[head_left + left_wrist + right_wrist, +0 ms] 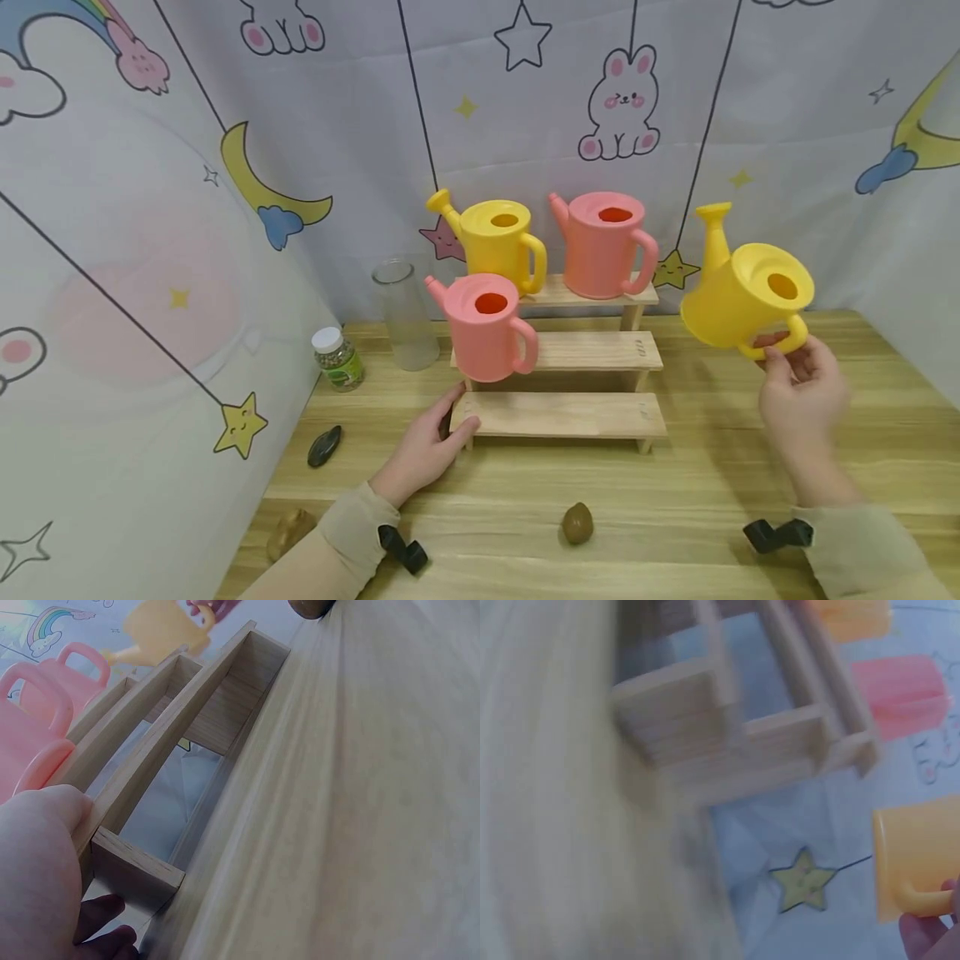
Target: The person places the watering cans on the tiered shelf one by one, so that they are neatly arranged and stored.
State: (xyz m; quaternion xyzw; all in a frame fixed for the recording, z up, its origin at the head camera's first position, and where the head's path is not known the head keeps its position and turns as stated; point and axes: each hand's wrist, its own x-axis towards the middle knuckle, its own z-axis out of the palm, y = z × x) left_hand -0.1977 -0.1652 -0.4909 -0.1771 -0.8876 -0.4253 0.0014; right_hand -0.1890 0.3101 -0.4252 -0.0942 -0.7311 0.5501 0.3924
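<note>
My right hand grips the handle of a yellow watering can and holds it tilted above the table, right of a three-step wooden stand. At the stand's left end, my left hand holds the lowest step, thumb on top and fingers around the end. On the top step are a second yellow watering can and a pink watering can. Another pink watering can sits on the middle step's left side. In the right wrist view the held yellow can is partly cut off.
Left of the stand are a clear glass vase and a white-capped jar. A dark stone, a brown lump and a brown roundish object lie on the wooden table. A patterned cloth hangs behind.
</note>
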